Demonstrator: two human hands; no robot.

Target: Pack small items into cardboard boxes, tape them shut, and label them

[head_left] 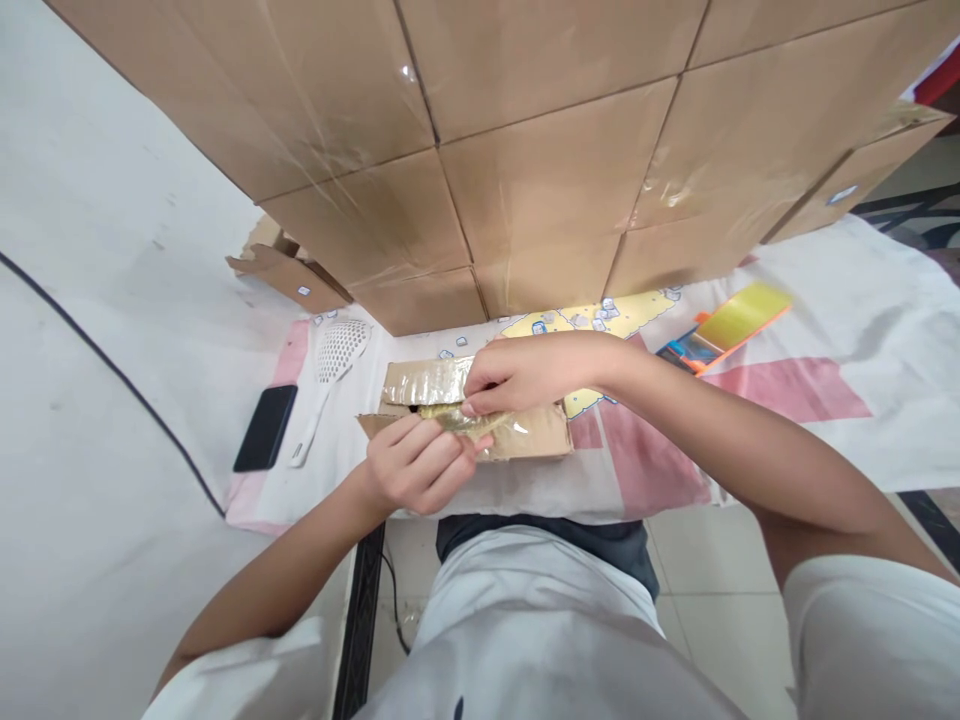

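Observation:
A small cardboard box (544, 432) lies near the front edge of the cloth-covered table, its top partly parted at the left end. A strip of clear, yellowish packing tape (487, 424) runs along the seam and looks crumpled and lifted. With curled fingers, my left hand (420, 462) grips the tape at the near side of the box. Just above it, my right hand (506, 375) pinches the tape from the far side, thumb against fingers. Both hands hide the middle of the box.
Large taped cartons (555, 180) form a wall behind the box. To the left lie a black phone (265, 428) and a white slotted spoon (341, 355), with an opened carton (292, 275) behind. An orange-and-yellow tape dispenser-like object (727, 328) sits right. A cable (112, 372) hangs along the wall.

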